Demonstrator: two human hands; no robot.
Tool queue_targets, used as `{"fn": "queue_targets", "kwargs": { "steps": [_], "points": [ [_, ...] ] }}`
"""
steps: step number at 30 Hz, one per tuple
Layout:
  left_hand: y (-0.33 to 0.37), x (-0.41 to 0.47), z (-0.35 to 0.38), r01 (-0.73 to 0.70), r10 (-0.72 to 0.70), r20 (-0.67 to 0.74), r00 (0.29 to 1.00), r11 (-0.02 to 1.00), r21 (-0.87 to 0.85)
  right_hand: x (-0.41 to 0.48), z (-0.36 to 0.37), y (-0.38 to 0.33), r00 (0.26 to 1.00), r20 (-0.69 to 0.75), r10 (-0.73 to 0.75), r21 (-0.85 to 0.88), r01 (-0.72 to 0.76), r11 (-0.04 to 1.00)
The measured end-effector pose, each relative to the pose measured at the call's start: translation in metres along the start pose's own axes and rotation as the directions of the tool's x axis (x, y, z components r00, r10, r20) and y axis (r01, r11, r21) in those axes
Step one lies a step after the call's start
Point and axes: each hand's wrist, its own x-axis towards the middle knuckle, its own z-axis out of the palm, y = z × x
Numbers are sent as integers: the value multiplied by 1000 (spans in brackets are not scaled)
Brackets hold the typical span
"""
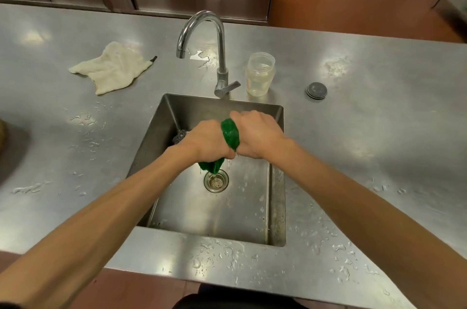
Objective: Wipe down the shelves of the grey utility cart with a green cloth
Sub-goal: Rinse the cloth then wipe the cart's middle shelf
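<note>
Fingers [238, 116] of left hand [206, 141], right hand [257, 133] clench green cloth [230, 133]: dark, wet, twisted tight over sink [247, 207]

Both hands over sink [276, 182]. My left hand [206, 143] & right hand [255, 133] grip green cloth [230, 133], twisted tight betw. them; tail end hangs just above drain [216, 181]. Tap [202, 38] behind. Beige rag [113, 67] on wet steel bench [379, 131], far left. Clear jar [260, 73] beside tap; grey lid [316, 90] further right.
</note>
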Motion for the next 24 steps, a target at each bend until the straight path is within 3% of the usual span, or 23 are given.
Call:
{"fn": "queue_targets", "kwargs": {
  "steps": [3, 7, 11, 13, 17, 20, 22, 24],
  "points": [
    [-6, 2, 7, 39, -27, -120, 992, 994, 102, 8, 1, -3, 989, 112, 91, 38, -96, 995],
    [-12, 6, 15, -10, 70, -242, 968, 970, 243, 17, 0, 0, 947, 302, 110, 178, -170, 969],
    [-16, 3, 28, -107, 186, -288, 939, 957, 270, 16, 5, 5, 855, 504, 121, 328, -319, 889],
    [-18, 2, 33, -137, 215, -285, 934, 954, 268, 13, 11, 5, 841, 529, 114, 353, -340, 872],
    [-29, 5, 29, -90, 142, -220, 965, 969, 231, 5, 27, 1, 927, 356, 121, 337, -248, 908],
    [-38, 2, 20, -4, -11, -167, 986, 996, -88, -11, 32, 0, 986, 90, 137, 431, -163, 888],
    [-41, 0, 14, 60, -114, -106, 988, 908, -415, -24, 32, 1, 983, -142, 118, 405, -51, 913],
    [-40, -4, 8, 125, -158, 15, 987, 714, -688, -33, 29, 0, 943, -328, 46, 302, 58, 951]
  ]
}}
